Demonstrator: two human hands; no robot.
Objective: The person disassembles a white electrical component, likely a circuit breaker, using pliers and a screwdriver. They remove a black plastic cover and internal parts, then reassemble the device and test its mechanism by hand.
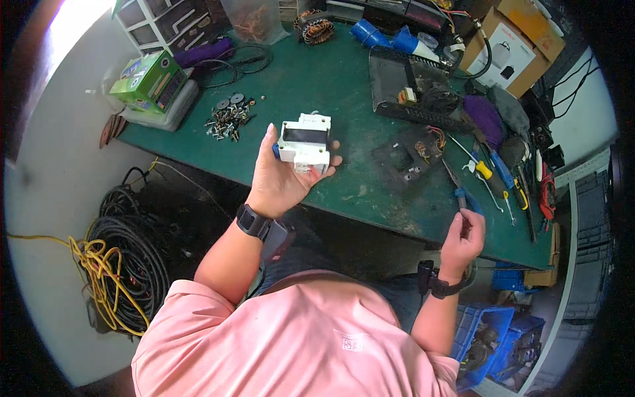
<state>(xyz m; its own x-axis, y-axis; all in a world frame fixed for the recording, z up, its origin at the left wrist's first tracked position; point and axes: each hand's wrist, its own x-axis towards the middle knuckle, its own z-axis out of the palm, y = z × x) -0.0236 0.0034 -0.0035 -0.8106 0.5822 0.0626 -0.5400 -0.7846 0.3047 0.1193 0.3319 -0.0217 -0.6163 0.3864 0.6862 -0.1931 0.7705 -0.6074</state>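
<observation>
Boxes first: a green carton [151, 81] sits at the bench's [331, 86] far left corner, brown cardboard cartons [512, 46] at the far right. Between them, the left hand [281, 175] cradles a white electrical module [304, 142], fingers curled round its underside above the bench edge. Further right, the right hand [462, 239] pinches blue-handled pliers [461, 190].

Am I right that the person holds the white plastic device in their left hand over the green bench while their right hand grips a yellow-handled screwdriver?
Not quite. In the head view the left hand holds the white plastic device over the green bench, but the right hand grips blue-handled pliers, not a yellow-handled screwdriver.
</observation>
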